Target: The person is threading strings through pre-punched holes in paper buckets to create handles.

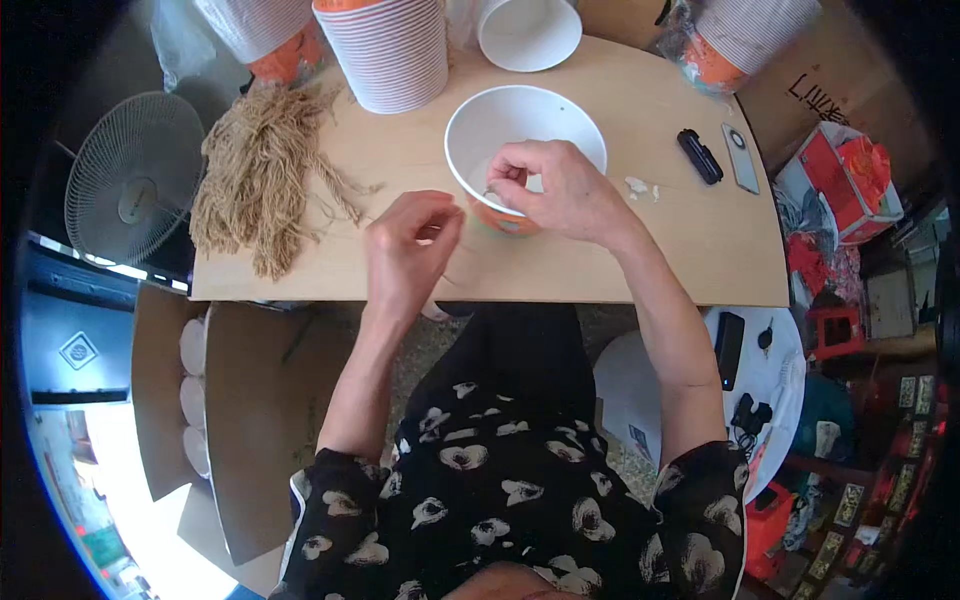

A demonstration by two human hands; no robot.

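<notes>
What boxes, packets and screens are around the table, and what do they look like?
Cardboard box: far right corner behind the table, brown, black writing on its flap.
Red packet: right of the table, shiny red and white, crumpled.
Phone: on the table's right side, flat, grey, screen dark.
Open box: below the table's left edge, brown cardboard, white round lids stacked inside.
Black box: far left, dark with a white diamond label.
</notes>
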